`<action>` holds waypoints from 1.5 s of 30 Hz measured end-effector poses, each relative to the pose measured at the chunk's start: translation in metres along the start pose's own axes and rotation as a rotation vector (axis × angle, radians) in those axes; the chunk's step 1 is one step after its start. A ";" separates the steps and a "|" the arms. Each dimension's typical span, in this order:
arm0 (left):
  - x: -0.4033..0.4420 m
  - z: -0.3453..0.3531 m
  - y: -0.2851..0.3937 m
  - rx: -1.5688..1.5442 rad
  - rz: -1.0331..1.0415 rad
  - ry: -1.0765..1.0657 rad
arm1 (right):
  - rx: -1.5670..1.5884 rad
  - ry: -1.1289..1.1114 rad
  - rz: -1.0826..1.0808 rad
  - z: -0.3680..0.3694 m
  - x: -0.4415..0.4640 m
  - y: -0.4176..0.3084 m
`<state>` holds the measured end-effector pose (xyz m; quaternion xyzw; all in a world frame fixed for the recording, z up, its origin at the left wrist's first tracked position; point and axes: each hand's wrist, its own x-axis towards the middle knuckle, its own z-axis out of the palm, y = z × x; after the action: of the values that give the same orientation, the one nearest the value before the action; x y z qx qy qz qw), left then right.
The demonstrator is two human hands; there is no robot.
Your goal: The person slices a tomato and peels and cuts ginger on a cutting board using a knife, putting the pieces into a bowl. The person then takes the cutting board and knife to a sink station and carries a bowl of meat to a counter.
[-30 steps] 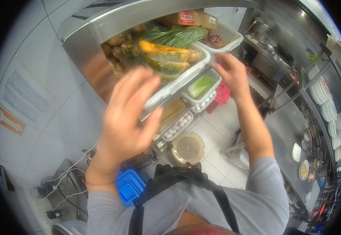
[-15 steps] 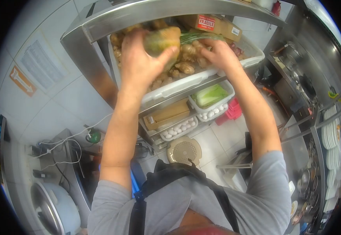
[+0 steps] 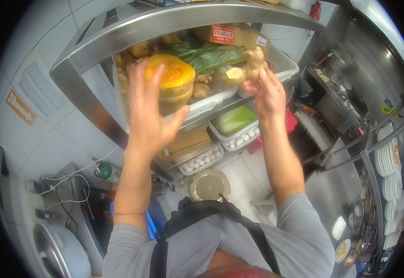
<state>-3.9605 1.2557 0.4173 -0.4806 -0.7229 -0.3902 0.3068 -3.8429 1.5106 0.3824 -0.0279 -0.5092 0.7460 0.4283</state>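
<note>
Reading the head view as a clock dial, I have the knobbly tan ginger root (image 3: 254,61) at one o'clock, its pale cut end pointing toward eight. The right hand (image 3: 271,95) is at two, thumb and fingertips clamped on the root's lower side. I see it against the right end of a long white plastic tray (image 3: 206,108), above the rounded front rim, with some room between its top and the curved brushed-steel shelf rail (image 3: 188,28) at twelve.

At eleven, a cut pumpkin with orange flesh and mottled rind (image 3: 174,79) sits in the tray. The left hand (image 3: 150,116) is in front of it at ten, fingers spread and thumb well out; from this angle I can't say whether the fingertips touch it. Smaller tan ginger pieces (image 3: 201,87) lie just beside the pumpkin, and the gap between my two hands runs open to the tray rim.

At twelve, green leaves in glossy plastic (image 3: 211,56) reach toward a brown cardboard box with a FRAGILE label (image 3: 243,38). A white plastic basket (image 3: 285,75) at two stands close by the tray's right edge. A steel upright (image 3: 88,99) bounds me between nine and ten; white floor tiles (image 3: 243,173) open out below, toward five.
</note>
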 end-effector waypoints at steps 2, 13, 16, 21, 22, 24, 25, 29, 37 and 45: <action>-0.002 -0.010 0.029 -0.214 0.180 0.101 | 0.050 0.013 0.001 -0.001 -0.023 -0.003; -0.032 0.070 0.058 -1.359 -0.436 -0.571 | -0.075 0.003 0.117 -0.010 -0.121 -0.025; -0.038 0.071 0.055 -1.411 -0.503 -0.699 | -0.147 -0.074 0.148 -0.021 -0.137 -0.038; -0.041 0.081 0.040 -1.453 -0.464 -0.777 | -0.246 -0.082 0.089 -0.024 -0.146 -0.051; -0.042 0.084 0.037 -1.477 -0.451 -0.809 | -0.244 -0.076 0.096 -0.024 -0.148 -0.052; -0.043 0.083 0.035 -1.507 -0.499 -0.805 | -0.914 -0.342 -0.143 -0.026 -0.150 -0.054; -0.043 0.083 0.037 -1.482 -0.433 -0.771 | -0.975 -0.352 -0.060 -0.022 -0.152 -0.059; -0.051 0.087 0.055 -1.522 -0.476 -0.566 | -1.006 -0.274 -0.063 -0.009 -0.162 -0.042; -0.080 0.122 0.078 -1.262 -0.841 -0.238 | -1.060 0.056 -0.374 0.001 -0.170 0.032; -0.055 0.142 0.070 -1.461 -0.892 -0.308 | -1.091 0.086 -0.432 0.000 -0.141 0.022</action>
<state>-3.8854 1.3690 0.3186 -0.2766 -0.4459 -0.7707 -0.3614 -3.7672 1.4138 0.3101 -0.1702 -0.7957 0.2701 0.5147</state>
